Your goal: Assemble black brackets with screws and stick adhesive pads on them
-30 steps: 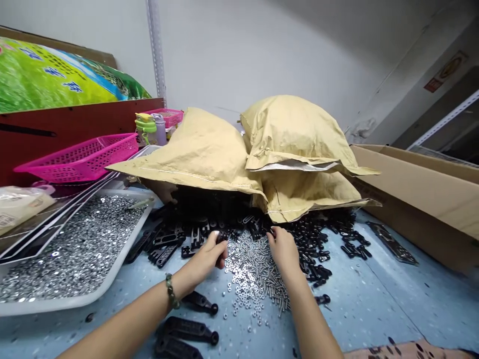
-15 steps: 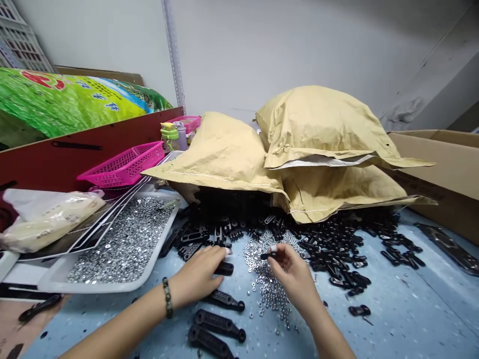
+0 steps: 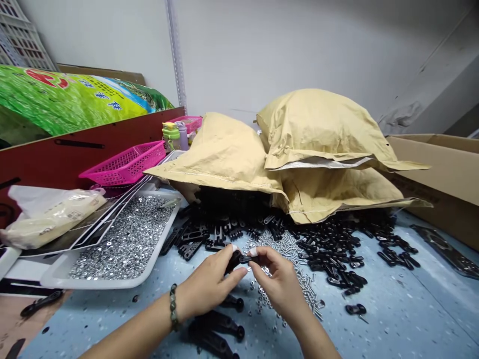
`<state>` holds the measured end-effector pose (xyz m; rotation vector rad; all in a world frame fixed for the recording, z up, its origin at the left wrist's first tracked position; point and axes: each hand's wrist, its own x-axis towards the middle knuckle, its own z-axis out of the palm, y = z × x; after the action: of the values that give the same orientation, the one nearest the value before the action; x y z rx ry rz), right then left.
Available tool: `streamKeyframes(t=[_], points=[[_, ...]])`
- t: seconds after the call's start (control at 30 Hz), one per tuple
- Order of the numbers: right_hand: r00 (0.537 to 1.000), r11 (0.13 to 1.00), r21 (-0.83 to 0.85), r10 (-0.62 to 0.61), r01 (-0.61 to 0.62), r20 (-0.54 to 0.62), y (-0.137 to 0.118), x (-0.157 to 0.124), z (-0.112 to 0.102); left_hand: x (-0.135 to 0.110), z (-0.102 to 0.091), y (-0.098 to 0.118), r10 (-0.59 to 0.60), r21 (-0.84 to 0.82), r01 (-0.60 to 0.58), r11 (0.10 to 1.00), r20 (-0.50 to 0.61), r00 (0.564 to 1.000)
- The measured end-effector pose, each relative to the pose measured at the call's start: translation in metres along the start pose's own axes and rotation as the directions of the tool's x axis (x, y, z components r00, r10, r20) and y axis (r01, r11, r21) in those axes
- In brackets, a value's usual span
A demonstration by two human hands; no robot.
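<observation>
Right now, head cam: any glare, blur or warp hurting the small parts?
Head view: the wide lens bows the metal upright and the tray rim; the metal washers glint, so single ones blur together; the black parts under the paper sack sink into shadow; the left hand and right hand look fairly sharp; the black piece between them shows little detail.

Kraft paper sacks [image 3: 325, 132] piled center | pink plastic basket [image 3: 123, 164] left | cardboard box [image 3: 441, 174] right | green printed sack [image 3: 75, 99] behind

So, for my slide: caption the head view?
Left hand and right hand hold black plastic parts over scattered steel nuts.
</observation>
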<state>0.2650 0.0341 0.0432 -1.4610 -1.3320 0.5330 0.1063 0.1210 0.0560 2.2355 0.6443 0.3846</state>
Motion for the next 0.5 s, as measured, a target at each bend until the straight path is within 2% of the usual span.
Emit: streamKeyframes(t=[0.13, 0.23, 0.3, 0.4, 0.5], points=[[0.999, 1.0, 0.018, -0.008, 0.008, 0.038, -0.002, 0.001, -0.001, 0.004, 0.004, -0.005, 0.066, 0.172, -0.059, 0.983, -0.035, 0.997], [0.995, 1.0, -0.014, 0.028, -0.027, 0.095, 0.005, -0.005, -0.006, 0.006, -0.001, -0.011, 0.136, 0.29, -0.125, 0.949, -0.019, 0.991], [0.987, 0.984, -0.175, 0.051, -0.024, 0.15, 0.011, -0.012, -0.008, 0.006, -0.007, -0.015, 0.116, 0.305, -0.096, 0.948, -0.048, 0.992], [0.955, 0.882, -0.468, 0.085, 0.06, 0.283, 0.021, -0.021, -0.004, 0.005, -0.017, -0.019, 0.007, 0.24, 0.025, 0.97, -0.13, 0.991], [0.934, 0.821, -0.558, 0.095, 0.122, 0.345, 0.026, -0.022, 0.006, 0.005, -0.02, -0.022, -0.041, 0.142, 0.059, 0.988, -0.129, 0.991]])
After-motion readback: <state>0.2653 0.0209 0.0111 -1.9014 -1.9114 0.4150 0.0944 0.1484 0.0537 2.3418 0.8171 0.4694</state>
